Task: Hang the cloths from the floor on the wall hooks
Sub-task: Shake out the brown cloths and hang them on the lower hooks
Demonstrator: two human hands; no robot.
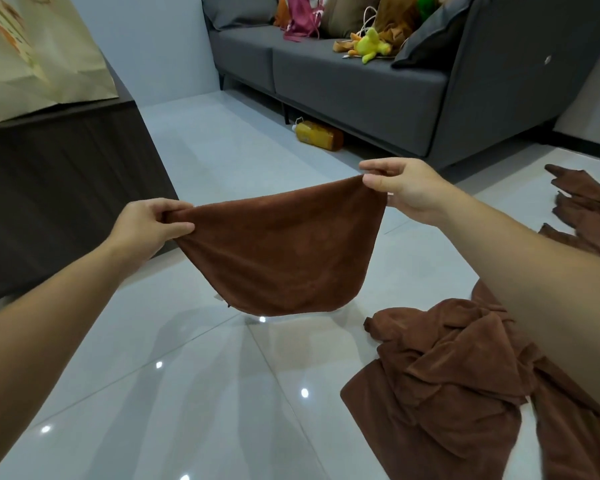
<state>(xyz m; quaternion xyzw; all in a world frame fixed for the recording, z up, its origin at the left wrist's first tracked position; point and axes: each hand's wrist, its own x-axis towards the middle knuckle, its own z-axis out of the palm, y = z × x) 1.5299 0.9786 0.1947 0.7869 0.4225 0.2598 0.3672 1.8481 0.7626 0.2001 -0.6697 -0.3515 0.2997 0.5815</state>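
Cloth pile (440,375) right, sofa (343,84) behind.

You have one view only, from the head, looking forward and down along both forearms. Your left hand (146,225) and right hand (404,188) sit close, mid-frame, with the cloth (281,251) stretched between them. Beyond the hands the wide lens takes in the floor (201,393) and, farther off, the sofa (343,77).

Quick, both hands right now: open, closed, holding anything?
Left hand: closed, pinching one top corner of the brown cloth.
Right hand: closed, pinching the other top corner of the same cloth, which hangs above the floor.
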